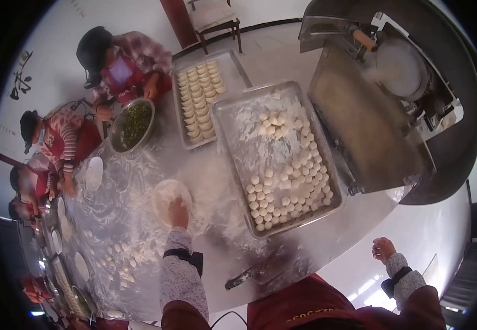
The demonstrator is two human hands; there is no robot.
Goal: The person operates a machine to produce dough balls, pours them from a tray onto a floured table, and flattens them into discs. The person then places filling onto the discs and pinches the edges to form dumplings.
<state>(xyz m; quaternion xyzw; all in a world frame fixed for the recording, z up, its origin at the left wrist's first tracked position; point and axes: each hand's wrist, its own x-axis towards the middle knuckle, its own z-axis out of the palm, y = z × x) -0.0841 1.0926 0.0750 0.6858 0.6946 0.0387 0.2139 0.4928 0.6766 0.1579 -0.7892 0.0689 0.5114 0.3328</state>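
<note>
My left hand reaches down into a white bowl of flour on the metal worktable. Its fingertips are lost against the flour, so I cannot tell how they are closed. My right hand hangs past the table's front edge, fingers loosely curled and apart, with nothing in it. Right of the bowl stands a metal tray with many small round dough pieces and loose flour. A dark-handled knife or scraper lies near the front edge.
Behind stands a tray of folded dumplings. A person works by a metal bowl of chopped green filling; others line the table's left. A floury machine stands at the right. Dough pieces lie scattered at the left.
</note>
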